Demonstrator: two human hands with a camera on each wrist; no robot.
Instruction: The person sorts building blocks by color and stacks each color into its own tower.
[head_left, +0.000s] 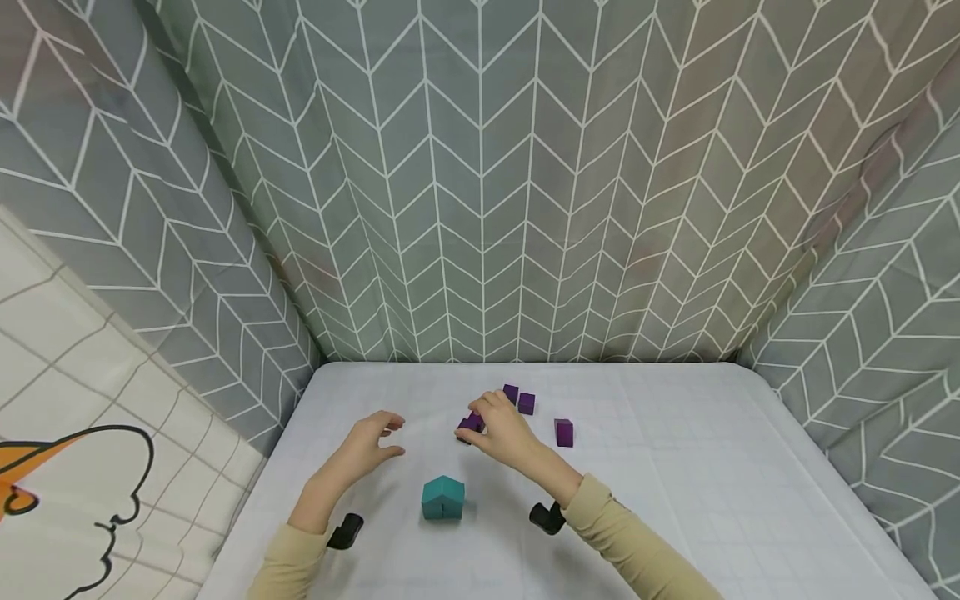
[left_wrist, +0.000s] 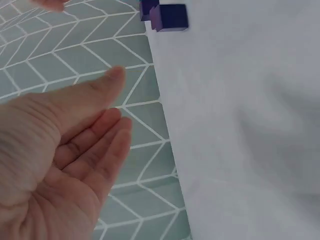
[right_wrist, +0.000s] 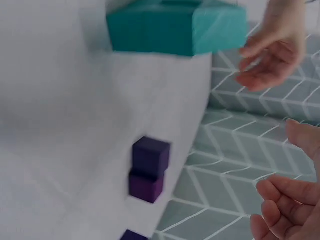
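My right hand (head_left: 506, 432) hovers over a pair of purple blocks (head_left: 467, 428), thumb and fingers apart. The right wrist view has nothing between the fingers of that hand (right_wrist: 295, 200); two purple blocks (right_wrist: 151, 156) sit against each other some way from it. To the left, my left hand (head_left: 363, 446) is raised with loosely bent fingers and holds nothing. Its thumb and fingers stand apart in the left wrist view too. On the table in front, between the forearms, stands a teal house-shaped block piece (head_left: 443, 500) with a peaked top.
Beyond the right hand lie two more purple blocks, a far one (head_left: 511, 392) and a nearer cube (head_left: 527, 404). Another purple block (head_left: 564, 432) is farther right. A white cloth covers the table (head_left: 675, 467). Grey patterned curtains (head_left: 480, 208) hang behind and at the sides.
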